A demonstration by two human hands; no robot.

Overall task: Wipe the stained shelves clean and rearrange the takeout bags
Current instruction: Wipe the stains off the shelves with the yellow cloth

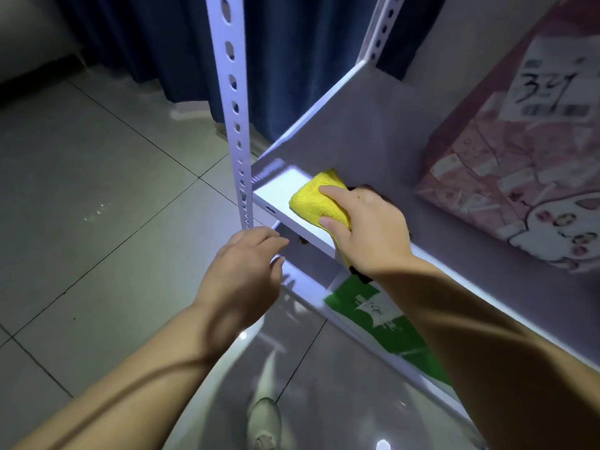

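**Operator:** What is the status of the right hand?

**Manual:** Your right hand [373,232] grips the yellow cloth [311,199], with the index finger laid over its top and the thumb against its near side. The cloth lies pressed on the front left corner of the shelf [357,141], just beside the perforated upright post [232,102].

**Operator:** And the left hand?

**Manual:** Your left hand [243,274] holds nothing, and its fingers are relaxed and extended. It hovers below the shelf's front edge, near the post. Whether it touches the post cannot be told.

**Operator:** Where are the bags?

**Manual:** The pink bag [519,177], bearing a handwritten label, stands on the same shelf. It is to the right of the cloth and well apart from it. The green-and-white bag [389,323] lies on the lower shelf [305,287], partly hidden by your right forearm. A blue curtain [292,60] hangs behind the rack.
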